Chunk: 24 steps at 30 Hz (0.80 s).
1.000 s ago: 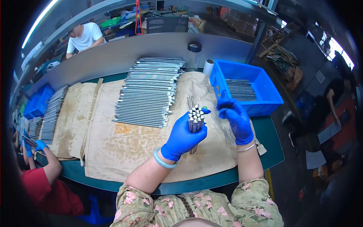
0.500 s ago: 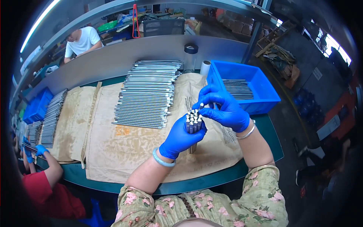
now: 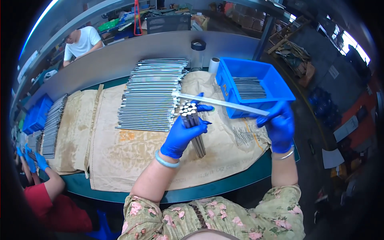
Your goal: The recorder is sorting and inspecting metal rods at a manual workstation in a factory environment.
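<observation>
1. Left hand (image 3: 182, 134): fingers wrapped round a bundle of rods (image 3: 198, 145), thumb across it, one or two fingers stretched out behind. Bundle is over the middle of the table (image 3: 105, 194), steep but tilted, top ends leaning toward the far left corner.
2. Right hand (image 3: 282, 128): fingers pinched on one end of a single rod (image 3: 224, 103), over the right edge. Hand is blurred, so exact finger placement I can't tell.
3. Key relation: the single rod lies nearly crosswise, running from the right fingers toward the left edge and slightly toward the far edge. Bundle is steep, so the two long axes cross rather than line up. Rod passes on the far side of the bundle tops; left hand is nearer its free end.
4. Free end overlaps the right side of the row of rods (image 3: 150, 96); touching or above, can't tell from here.
5. In the way: blue bin (image 3: 280, 92) at the far right corner, more rods inside. The single rod crosses in front of its near wall.
6. Brown paper (image 3: 110, 160) under the row. Jar (image 3: 197, 58) and white roll (image 3: 214, 65) by the far edge.
7. Red-sleeved co-worker (image 3: 40, 198) at the left end, well apart.
</observation>
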{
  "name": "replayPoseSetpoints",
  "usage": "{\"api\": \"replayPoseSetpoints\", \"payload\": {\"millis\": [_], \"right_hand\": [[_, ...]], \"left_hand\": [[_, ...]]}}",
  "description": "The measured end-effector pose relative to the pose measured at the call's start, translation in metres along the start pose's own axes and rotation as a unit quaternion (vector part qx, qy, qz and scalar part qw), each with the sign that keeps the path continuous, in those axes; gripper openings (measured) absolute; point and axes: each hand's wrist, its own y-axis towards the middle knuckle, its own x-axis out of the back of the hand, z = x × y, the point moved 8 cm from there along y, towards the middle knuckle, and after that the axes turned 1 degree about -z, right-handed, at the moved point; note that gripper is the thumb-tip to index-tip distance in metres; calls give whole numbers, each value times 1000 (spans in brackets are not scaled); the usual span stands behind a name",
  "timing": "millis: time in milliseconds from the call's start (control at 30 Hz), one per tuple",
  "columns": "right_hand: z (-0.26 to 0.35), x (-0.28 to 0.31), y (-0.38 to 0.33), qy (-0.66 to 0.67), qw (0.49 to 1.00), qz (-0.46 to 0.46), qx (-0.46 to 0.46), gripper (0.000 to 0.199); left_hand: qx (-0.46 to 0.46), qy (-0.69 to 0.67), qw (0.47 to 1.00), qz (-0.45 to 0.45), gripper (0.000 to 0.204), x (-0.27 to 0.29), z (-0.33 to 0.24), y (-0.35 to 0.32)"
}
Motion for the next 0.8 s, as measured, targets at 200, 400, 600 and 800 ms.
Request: {"api": "replayPoseSetpoints", "payload": {"millis": [200,400,600,800], "right_hand": [[-121,62,-64,-197,934,164,-250,21],[-140,73,-60,-454,838,300,-35,32],[-50,111,3,-18,994,87,-60,62],[-34,100,-13,-55,997,44,-32,52]], "left_hand": [[-4,44,998,-33,35,-26,36,34],[-13,27,999,-41,21,-85,74,60],[20,72,997,-19,23,-127,95,68],[-2,358,934,3,28,-126,178,60]]}}
